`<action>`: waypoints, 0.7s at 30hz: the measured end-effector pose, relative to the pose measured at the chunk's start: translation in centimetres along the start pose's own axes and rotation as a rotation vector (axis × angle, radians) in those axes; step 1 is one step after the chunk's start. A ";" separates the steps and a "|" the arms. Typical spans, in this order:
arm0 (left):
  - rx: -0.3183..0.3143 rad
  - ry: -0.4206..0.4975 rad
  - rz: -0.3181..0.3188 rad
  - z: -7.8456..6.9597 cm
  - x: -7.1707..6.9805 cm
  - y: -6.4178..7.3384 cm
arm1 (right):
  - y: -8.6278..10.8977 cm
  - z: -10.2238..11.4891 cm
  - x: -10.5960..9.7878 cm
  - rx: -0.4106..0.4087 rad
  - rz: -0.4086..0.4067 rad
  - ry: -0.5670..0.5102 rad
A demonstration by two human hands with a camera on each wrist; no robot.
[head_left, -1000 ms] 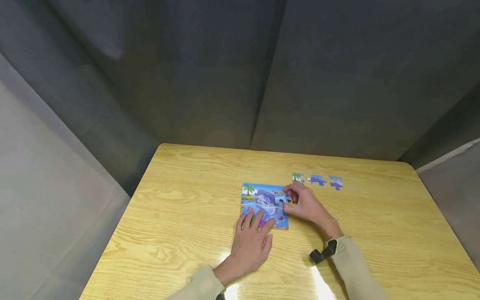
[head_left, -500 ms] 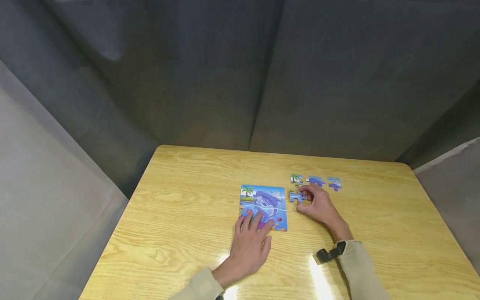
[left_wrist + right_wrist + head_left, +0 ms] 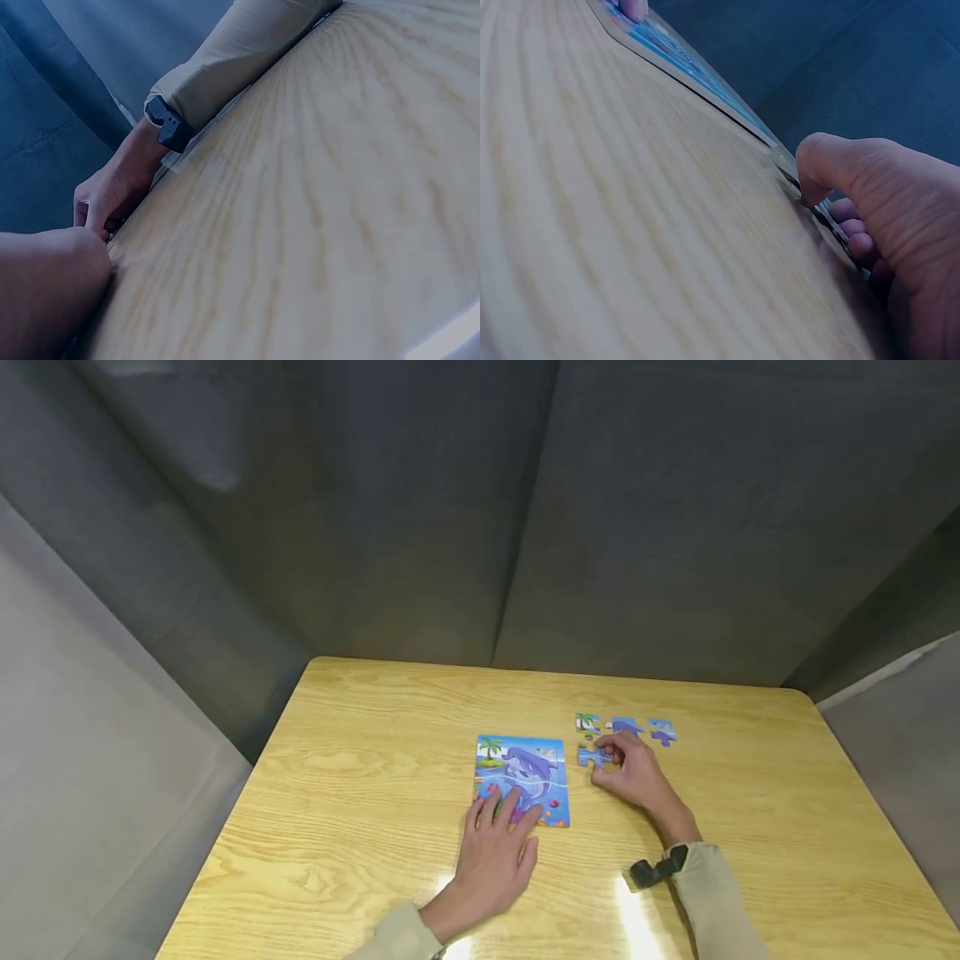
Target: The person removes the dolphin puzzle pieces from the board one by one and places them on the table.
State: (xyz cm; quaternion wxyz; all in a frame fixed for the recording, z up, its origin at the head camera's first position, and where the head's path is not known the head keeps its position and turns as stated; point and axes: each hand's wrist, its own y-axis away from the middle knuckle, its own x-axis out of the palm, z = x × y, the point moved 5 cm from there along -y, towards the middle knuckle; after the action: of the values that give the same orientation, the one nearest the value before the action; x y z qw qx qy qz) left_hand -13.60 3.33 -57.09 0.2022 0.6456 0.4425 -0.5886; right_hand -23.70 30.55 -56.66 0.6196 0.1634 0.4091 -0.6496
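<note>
A square dolphin puzzle board [image 3: 555, 781] lies flat on the wooden table. My left hand [image 3: 495, 858] rests on its lower edge, fingers spread and straight. Right of the board, my right hand [image 3: 636, 774] pinches a blue puzzle piece [image 3: 589, 756] between thumb and fingers, at table level. In the right wrist view, the thumb [image 3: 825, 161] presses the piece's edge, and the board [image 3: 682, 64] shows at upper left. Just beyond the right hand lie a palm-tree piece [image 3: 587, 722], a dolphin piece [image 3: 624, 724] partly behind the fingers, and a blue-and-purple piece [image 3: 662, 729].
The wooden table [image 3: 360, 793] has a far edge that runs along a dark grey curtain [image 3: 390, 527]. A lighter grey panel [image 3: 97, 735] stands on the left. A black camera [image 3: 645, 872] sits on the right wrist, close over the table.
My right hand has drawn the blue piece off the board's upper right part, rightward onto the table below the loose pieces. The left hand stays on the board. The head view has shifted slightly.
</note>
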 end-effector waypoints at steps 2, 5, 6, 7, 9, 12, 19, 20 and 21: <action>0.004 0.002 0.002 0.0 0.0 0.0 | -0.1 -0.1 -0.1 0.007 0.007 0.003; 0.008 0.000 0.005 0.0 0.1 -0.1 | -0.2 -0.2 -0.2 0.009 0.010 -0.001; 0.007 0.001 0.008 0.1 0.1 -0.1 | -0.2 -0.2 -0.3 0.007 0.007 -0.002; 0.007 0.001 0.008 0.1 0.1 -0.1 | -0.3 -0.2 -0.3 0.007 0.005 -0.002; 0.002 0.001 0.010 0.1 0.2 -0.1 | -0.3 -0.2 -0.3 0.008 0.005 -0.011; -0.004 -0.001 0.010 0.3 0.2 0.0 | -0.3 -0.2 -0.2 0.014 0.018 -0.013; 0.000 0.017 0.005 0.2 0.2 0.1 | -0.2 -0.2 -0.3 0.021 0.029 -0.016; 0.002 0.018 0.001 0.2 0.2 0.0 | -0.2 -0.1 -0.3 0.023 0.029 -0.017; 0.004 0.019 -0.005 0.1 0.2 0.0 | -0.2 -0.1 -0.3 0.023 0.028 -0.020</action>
State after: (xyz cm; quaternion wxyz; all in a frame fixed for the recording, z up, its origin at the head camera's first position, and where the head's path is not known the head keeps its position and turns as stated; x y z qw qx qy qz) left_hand -13.68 3.29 -57.30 0.1952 0.6506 0.4447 -0.5838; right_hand -23.89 30.85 -56.41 0.6307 0.1697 0.3933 -0.6471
